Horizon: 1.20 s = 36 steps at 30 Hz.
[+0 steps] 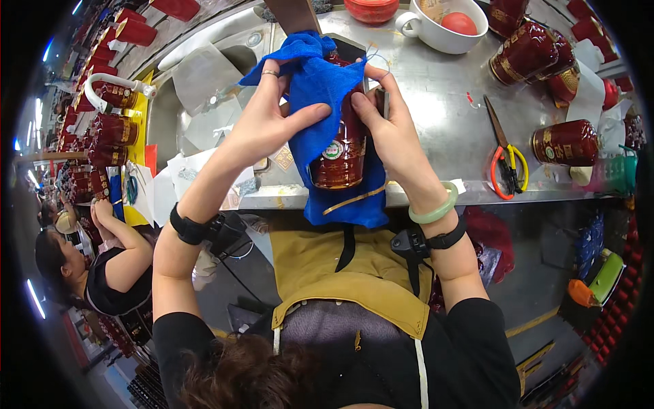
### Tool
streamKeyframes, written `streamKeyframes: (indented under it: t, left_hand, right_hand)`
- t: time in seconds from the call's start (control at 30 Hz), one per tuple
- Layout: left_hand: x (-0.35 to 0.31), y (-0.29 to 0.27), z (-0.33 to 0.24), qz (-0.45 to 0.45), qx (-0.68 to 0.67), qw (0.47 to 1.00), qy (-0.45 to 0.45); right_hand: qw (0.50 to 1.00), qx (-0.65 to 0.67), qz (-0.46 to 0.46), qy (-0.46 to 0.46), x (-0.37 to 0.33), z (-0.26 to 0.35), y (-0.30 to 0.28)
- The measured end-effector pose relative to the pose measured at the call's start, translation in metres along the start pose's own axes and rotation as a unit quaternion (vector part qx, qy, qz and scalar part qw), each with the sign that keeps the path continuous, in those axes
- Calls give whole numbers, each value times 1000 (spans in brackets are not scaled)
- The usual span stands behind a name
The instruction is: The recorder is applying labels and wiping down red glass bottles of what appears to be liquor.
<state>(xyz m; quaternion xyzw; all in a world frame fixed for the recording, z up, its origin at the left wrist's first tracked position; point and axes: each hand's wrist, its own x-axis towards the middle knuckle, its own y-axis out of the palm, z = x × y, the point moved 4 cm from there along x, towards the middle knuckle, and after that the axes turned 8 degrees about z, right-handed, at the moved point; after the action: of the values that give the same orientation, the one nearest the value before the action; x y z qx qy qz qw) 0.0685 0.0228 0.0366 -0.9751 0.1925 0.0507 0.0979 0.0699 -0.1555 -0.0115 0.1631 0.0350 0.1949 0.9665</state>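
Red bottle: one in my hands (347,150), at the near edge of the metal worktop (436,116), its length running near to far; exact tilt cannot be told.
Blue cloth: one (317,85), bunched over the bottle's far end, lying along its left side and hanging beneath its near end.
Left hand: half closed (269,112), thumb pressing the cloth against the bottle, fingers gripping its far left folds.
Right hand: partly curled (395,123), thumb on the bottle's right side, index finger reaching the cloth's far right edge; I cannot tell what its other fingers hold.
Stage: partway, I judge; far end and left side are covered.
Remaining: the near right face, bare with its round label, seems left to cover, if covering is intended.
Gold strip: one (353,198), across the cloth's near part.
Scissors: one pair (505,145), right.
White cup: one (436,41), far right.
Red bowl: one (371,9), far.
Other bottles, right side: one nearer (565,142), at least three farther (528,53).
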Motion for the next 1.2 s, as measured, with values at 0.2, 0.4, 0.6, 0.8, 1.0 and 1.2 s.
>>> streamKeyframes:
  t: [0.2, 0.4, 0.6, 0.8, 1.0, 1.2]
  left_hand:
    - [4, 7, 1, -46, -4, 999, -3]
    - [17, 18, 4, -119, -32, 992, 19]
    - [11, 6, 9, -100, -136, 986, -2]
    - [5, -11, 20, -37, -228, 973, -29]
    - [10, 6, 8, -48, -87, 994, -37]
    - [8, 7, 10, -55, -83, 995, 9]
  right_hand:
    - [998, -57, -2, 33, -1, 1, 0]
    - [994, -101, -23, -18, 1, -5, -3]
    - [997, -78, -13, 9, 0, 0, 0]
    - [995, -96, -13, -10, -2, 5, 1]
    - [994, -109, -19, -3, 0, 4, 1]
    - [996, -89, -23, -14, 1, 2, 1]
